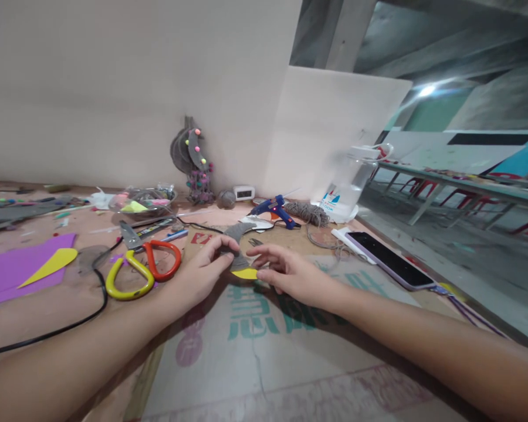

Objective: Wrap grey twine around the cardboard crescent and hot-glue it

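Observation:
My left hand (210,264) is closed on a grey felt crescent (239,232), thumb and fingers at its left edge. Along the crescent's lower end lies a yellow felt piece (245,274). My right hand (290,272) is at the right side of the pieces, fingers loosely bent and apart, the thumb tip at the yellow piece's edge. Its lower fingers are partly hidden. Both hands are over a printed cardboard sheet (264,357). Just beyond the right fingers, small metal tips (255,241) show; their tool is hidden.
Scissors (152,266), purple sheets (9,269) and a yellow cutout (53,264) lie left. Behind are a blue glue gun (275,209), grey yarn (308,213) and a decorated felt hanging (193,155). A phone (387,258) and plastic jug (345,187) stand right; a black cord (101,293) crosses left.

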{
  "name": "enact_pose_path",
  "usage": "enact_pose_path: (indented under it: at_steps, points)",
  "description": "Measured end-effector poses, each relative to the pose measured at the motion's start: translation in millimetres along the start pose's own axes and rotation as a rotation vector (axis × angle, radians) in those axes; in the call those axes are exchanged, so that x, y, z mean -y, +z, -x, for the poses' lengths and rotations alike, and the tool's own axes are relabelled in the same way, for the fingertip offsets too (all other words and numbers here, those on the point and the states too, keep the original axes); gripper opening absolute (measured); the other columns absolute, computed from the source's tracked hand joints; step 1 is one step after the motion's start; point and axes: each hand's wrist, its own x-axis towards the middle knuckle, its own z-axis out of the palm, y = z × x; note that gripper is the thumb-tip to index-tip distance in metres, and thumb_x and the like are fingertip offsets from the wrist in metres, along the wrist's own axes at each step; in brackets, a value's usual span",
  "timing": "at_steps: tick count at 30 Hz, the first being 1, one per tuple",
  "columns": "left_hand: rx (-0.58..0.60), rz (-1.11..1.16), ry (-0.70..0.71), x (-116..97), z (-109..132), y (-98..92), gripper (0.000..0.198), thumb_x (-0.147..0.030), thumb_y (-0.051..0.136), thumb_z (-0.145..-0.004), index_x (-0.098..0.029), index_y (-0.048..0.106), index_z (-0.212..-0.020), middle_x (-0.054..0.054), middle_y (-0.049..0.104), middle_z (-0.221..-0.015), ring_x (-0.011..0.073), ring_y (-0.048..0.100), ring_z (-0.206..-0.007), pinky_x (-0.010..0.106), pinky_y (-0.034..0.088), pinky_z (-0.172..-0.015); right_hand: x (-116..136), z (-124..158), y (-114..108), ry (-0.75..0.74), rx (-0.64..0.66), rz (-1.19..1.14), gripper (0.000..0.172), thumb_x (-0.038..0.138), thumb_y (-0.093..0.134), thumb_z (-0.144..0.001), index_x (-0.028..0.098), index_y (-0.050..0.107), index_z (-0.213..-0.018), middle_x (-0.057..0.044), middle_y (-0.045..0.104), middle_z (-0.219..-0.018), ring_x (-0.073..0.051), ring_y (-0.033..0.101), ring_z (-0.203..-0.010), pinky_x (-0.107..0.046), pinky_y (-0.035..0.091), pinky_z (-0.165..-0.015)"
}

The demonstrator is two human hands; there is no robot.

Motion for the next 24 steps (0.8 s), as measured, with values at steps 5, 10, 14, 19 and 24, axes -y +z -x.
enact_pose_path:
  at_steps: [5,10,14,19,24]
  points:
    - [0.099,-0.032,0.003,3.5,-0.3,-1.7,0.011,-0.021,0.045,-0.079,-0.023,0.052,-0.087,-0.004,0.049,-0.074,0.0095,0.045,-0.059,0.02,0.037,-0.054,-0.8,-1.7,-4.6,0.027,-0.056,0.138,0.019,0.034,0.053,-0.079,0.018,0.061,-0.086,0.001,0.057,-0.067,-0.009,0.051,-0.059,-0.021,0.04,-0.057]
    - [0.2,0.069,-0.084,1.2,1.6,0.4,0.008,-0.023,0.045,-0.081,-0.023,0.047,-0.088,-0.005,0.047,-0.075,0.0086,0.054,-0.06,0.02,0.041,-0.056,-3.4,-3.6,-5.5,0.034,-0.106,0.144,0.021,0.036,0.054,-0.077,0.016,0.059,-0.075,0.002,0.055,-0.062,-0.009,0.048,-0.056,-0.021,0.037,-0.052]
    - [0.227,0.101,-0.107,1.9,2.3,0.9,0.008,-0.024,0.044,-0.082,-0.022,0.045,-0.09,-0.005,0.047,-0.073,0.0086,0.058,-0.058,0.019,0.041,-0.055,-6.1,-3.5,-4.5,0.033,-0.131,0.161,0.023,0.038,0.053,-0.078,0.016,0.059,-0.078,0.001,0.054,-0.062,-0.009,0.046,-0.055,-0.021,0.037,-0.052]
    - [0.228,0.136,-0.134,1.3,2.4,1.0,0.007,-0.024,0.046,-0.082,-0.023,0.045,-0.089,-0.006,0.046,-0.074,0.0068,0.058,-0.057,0.017,0.04,-0.053,-7.7,-3.1,-3.9,-0.005,-0.152,0.235,0.021,0.036,0.051,-0.08,0.016,0.06,-0.079,0.001,0.055,-0.063,-0.01,0.047,-0.056,-0.021,0.037,-0.054]
    - [0.225,0.13,-0.124,1.5,2.2,0.7,0.007,-0.025,0.047,-0.082,-0.022,0.045,-0.088,-0.006,0.047,-0.075,0.0061,0.058,-0.057,0.017,0.041,-0.054,-6.9,-4.0,-6.9,-0.133,-0.209,0.368,0.023,0.029,0.046,-0.085,0.018,0.062,-0.096,-0.004,0.062,-0.089,-0.014,0.055,-0.078,-0.026,0.041,-0.07]
